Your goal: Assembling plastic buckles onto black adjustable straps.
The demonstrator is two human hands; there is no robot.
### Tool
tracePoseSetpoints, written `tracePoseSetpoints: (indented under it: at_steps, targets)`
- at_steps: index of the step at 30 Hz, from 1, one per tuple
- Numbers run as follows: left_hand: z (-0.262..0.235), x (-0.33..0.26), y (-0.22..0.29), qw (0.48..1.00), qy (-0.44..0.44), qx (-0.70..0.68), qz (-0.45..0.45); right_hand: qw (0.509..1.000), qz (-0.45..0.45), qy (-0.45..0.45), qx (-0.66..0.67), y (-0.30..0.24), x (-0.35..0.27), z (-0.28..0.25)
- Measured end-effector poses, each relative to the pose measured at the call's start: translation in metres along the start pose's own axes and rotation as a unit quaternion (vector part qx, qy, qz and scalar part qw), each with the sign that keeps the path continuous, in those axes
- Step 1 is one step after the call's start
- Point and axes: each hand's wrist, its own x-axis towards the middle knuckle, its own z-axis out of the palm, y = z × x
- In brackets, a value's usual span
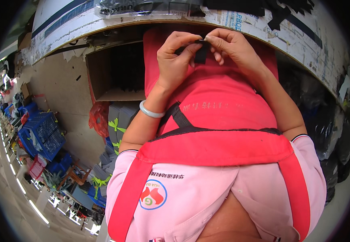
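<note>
My left hand (175, 56) and my right hand (233, 47) meet in front of me, just below the edge of the worktable (263, 28). Both pinch a small black fabric piece (201, 51) between thumb and fingers. The piece hangs down a little between the two hands. A pale green bangle (150, 111) sits on my left wrist. Below the hands lies my red apron (219, 101) with a black strap (181, 115) across it, over a pink shirt.
On the tabletop lie a clear plastic bag (142, 6) and black fabric pieces (279, 10). An open cardboard box (116, 74) stands under the table at left. Blue crates (42, 135), grey bundles tied with yellow-green ribbon (116, 125) and a red bag (98, 119) sit on the floor at left.
</note>
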Motion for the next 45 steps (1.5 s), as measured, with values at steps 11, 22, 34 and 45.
tracePoseSetpoints:
  at_steps: [11,22,34,45]
  targets:
    - [-0.003,-0.009,0.021,0.997,-0.072,0.014,0.038,0.987,-0.085,-0.005,-0.138,-0.01,-0.002,-0.01]
    - [-0.007,-0.012,0.018,0.994,-0.096,0.034,0.035,0.998,-0.056,-0.039,0.002,-0.006,-0.004,0.0]
    - [-0.047,-0.026,0.034,0.987,-0.085,0.081,-0.108,0.964,-0.133,0.014,-0.231,-0.003,0.002,0.004]
    - [-0.221,-0.071,-0.019,0.9,0.351,-0.146,-0.214,0.667,-0.291,0.339,-0.597,-0.033,-0.046,-0.136]
